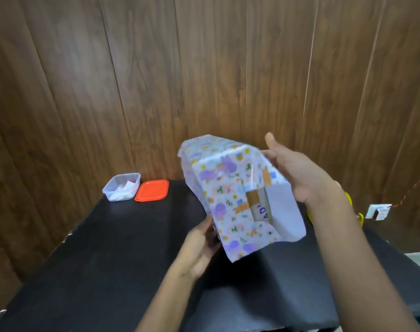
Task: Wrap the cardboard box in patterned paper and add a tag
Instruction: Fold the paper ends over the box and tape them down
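The cardboard box [257, 204], mostly covered in white paper with purple, orange and green patterns [218, 178], is lifted off the black table and tilted. Its near end is unfolded, so brown cardboard shows through a gap between loose flaps. My left hand [201, 245] supports the box from below on its left side, fingers under the paper. My right hand [297, 171] holds the right side, thumb up and palm against the paper. A small white tag [379, 212] with a string lies at the far right edge.
A clear plastic container [121, 186] with paper bits and its orange lid [152, 190] sit at the table's back left. Something yellow [348, 200] peeks out behind my right wrist. A wood-panelled wall [204, 80] rises right behind the black table [108, 259].
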A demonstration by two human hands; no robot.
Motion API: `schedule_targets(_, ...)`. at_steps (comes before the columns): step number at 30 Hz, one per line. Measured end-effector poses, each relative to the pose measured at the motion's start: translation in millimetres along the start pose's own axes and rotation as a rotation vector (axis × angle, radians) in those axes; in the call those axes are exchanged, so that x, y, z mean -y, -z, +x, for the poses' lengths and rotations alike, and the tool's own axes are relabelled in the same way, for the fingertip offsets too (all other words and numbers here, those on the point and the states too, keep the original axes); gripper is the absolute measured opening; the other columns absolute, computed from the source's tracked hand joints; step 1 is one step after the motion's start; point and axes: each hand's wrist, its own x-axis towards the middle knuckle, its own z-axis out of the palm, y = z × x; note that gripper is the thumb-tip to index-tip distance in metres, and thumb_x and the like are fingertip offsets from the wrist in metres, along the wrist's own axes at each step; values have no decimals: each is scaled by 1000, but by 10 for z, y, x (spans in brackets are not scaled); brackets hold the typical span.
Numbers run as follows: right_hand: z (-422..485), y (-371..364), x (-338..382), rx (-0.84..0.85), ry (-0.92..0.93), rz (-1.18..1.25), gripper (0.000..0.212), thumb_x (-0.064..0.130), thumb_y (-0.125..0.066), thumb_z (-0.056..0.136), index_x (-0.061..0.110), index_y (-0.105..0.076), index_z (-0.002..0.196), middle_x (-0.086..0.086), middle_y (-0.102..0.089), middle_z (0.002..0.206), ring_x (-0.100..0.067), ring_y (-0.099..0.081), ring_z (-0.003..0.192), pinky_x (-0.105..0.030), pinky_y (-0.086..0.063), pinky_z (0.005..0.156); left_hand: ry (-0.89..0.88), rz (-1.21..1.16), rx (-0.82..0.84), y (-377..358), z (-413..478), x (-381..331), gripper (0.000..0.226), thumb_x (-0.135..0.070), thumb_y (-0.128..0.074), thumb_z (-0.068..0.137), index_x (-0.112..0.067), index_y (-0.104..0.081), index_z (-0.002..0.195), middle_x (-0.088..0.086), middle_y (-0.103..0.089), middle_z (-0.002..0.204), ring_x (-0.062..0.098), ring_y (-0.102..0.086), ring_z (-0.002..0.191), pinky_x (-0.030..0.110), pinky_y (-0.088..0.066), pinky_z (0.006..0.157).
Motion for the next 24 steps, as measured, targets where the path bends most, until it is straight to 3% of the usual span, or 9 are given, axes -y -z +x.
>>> schedule_targets(2, -28, -178, -129, 1, -20, -111, 45, 41, -56, 89, 1, -68, 105, -19, -70, 102, -30, -67, 96, -45, -52, 91, -26, -169, -1, -63, 34, -36, 25, -23, -42, 96, -12, -65, 97, 11, -66, 94, 23, -60, 81, 41, -49, 78)
schedule_targets(4, -46, -298, -282, -3, 11, -255, 39, 33, -57, 92, 1, -65, 112, -15, -68, 112, -24, -64, 105, -43, -45, 102, -15, -342, 3, -13, 52, -47, 28, -18, -39, 96, -10, -65, 100, 14, -69, 95, 29, -64, 83, 43, -55, 75)
schedule_targets(7, -34, -412, -410, 24, -8, -412, 42, 36, -52, 94, 0, -64, 111, -12, -67, 117, -15, -62, 98, -33, -46, 92, -19, -564, -38, 46, 78, 51, 28, -13, -41, 92, -6, -68, 92, 15, -71, 84, 29, -68, 73, 41, -57, 63)
schedule_targets(10, 13, -543, -496, 39, 18, -593, 44, 33, -45, 98, -1, -56, 123, -13, -57, 130, -6, -59, 112, -21, -47, 91, -19, -685, -106, -7, 157, 220, 26, -14, -50, 78, -7, -75, 78, 14, -72, 81, 28, -71, 66, 43, -57, 60)
schedule_targets(13, 50, -673, -597, 32, -17, -907, 40, 26, -33, 101, 4, -51, 129, -10, -49, 138, -4, -56, 112, -24, -41, 97, 26, -767, -240, -19, 232, 383, 48, -15, -35, 95, -7, -76, 70, 15, -72, 80, 30, -70, 65, 43, -57, 52)
schedule_targets(15, 110, -683, -650, 41, -59, -948, 40, 22, -32, 102, 6, -49, 133, -7, -45, 143, -21, -44, 128, -33, -32, 105, 26, -810, -319, 65, 244, 412, 49, -19, -24, 99, -5, -71, 91, 17, -66, 99, 36, -65, 85, 45, -57, 65)
schedule_targets(18, 146, -635, -627, 85, -89, -865, 38, 24, -40, 100, 6, -54, 130, -8, -52, 137, -22, -49, 124, -27, -38, 98, 43, -814, -391, 280, 126, 342, 50, -32, -19, 103, 0, -46, 128, 21, -53, 117, 37, -50, 116, 51, -35, 102)
schedule_targets(21, 141, -458, -649, 95, -123, -902, 34, 26, -43, 99, 11, -59, 125, -3, -56, 126, -14, -55, 109, -12, -40, 86, 141, -721, -407, 448, -169, 291, 52, -37, -24, 103, 9, -43, 119, 22, -52, 92, 35, -52, 86, 48, -31, 107)
schedule_targets(24, 82, -229, -763, 118, -129, -969, 29, 35, -52, 95, 22, -63, 119, 3, -55, 132, -17, -51, 122, -27, -40, 99, 239, -596, -319, 495, -465, 192, 60, -34, -32, 101, 21, -35, 124, 35, -50, 113, 43, -51, 109, 46, -33, 107)
